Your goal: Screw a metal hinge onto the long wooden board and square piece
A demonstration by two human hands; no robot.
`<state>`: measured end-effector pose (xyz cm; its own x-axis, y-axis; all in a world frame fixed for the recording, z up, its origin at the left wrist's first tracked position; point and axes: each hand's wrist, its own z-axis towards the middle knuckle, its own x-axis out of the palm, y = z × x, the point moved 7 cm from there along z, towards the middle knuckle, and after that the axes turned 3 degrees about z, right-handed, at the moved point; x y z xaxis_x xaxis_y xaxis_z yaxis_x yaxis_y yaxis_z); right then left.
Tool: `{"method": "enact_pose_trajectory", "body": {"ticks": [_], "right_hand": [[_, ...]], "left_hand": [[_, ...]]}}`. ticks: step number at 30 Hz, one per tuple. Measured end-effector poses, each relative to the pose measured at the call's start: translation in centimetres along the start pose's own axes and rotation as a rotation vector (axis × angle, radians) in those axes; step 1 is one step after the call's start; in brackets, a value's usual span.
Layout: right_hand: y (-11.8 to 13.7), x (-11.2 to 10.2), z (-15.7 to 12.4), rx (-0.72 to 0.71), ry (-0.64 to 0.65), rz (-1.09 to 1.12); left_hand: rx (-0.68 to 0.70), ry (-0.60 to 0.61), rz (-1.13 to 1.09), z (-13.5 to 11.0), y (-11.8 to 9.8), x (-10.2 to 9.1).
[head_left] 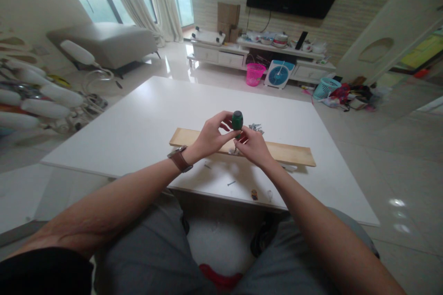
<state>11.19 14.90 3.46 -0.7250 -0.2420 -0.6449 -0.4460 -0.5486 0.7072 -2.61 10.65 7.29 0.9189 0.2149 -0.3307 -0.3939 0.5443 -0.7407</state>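
Above the wooden board (291,153), a green-handled screwdriver (237,120) is gripped upright by the left hand (212,135); whether anything is pinched by the right hand (255,145) cannot be told; behind the board, metal pieces (256,127) are heaped.

Middle is blocked: left hand (212,136) and right hand (254,146) close round the upright screwdriver (237,120), which fills the gap between them. Wooden board (290,152) runs crosswise under both, so a low near-to-far pass hits it; over the top or round either end works. Metal pile (256,128) sits just past the board by the right hand, blocks low entry there. Far strip of the table (114,133) is open, also wide room left of the board, less to the right. Near side: left forearm (131,198) and right forearm (301,203) hem it in; loose screw (231,183) and yellow piece (254,194) lie between them, bare top around each
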Motion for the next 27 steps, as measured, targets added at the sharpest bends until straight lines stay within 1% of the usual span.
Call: {"method": "enact_pose_trajectory", "body": {"ticks": [6,17,27], "right_hand": [[0.30,-0.08,-0.06,-0.015,-0.010,0.009],[0.27,0.14,-0.01,-0.018,0.011,0.015],[0.48,-0.08,0.06,-0.030,0.047,-0.039]], "left_hand": [[0.012,-0.006,0.004,0.06,-0.02,-0.07],[0.006,0.000,0.011,0.01,-0.04,-0.04],[0.000,0.041,0.018,-0.26,0.34,0.55]]}}
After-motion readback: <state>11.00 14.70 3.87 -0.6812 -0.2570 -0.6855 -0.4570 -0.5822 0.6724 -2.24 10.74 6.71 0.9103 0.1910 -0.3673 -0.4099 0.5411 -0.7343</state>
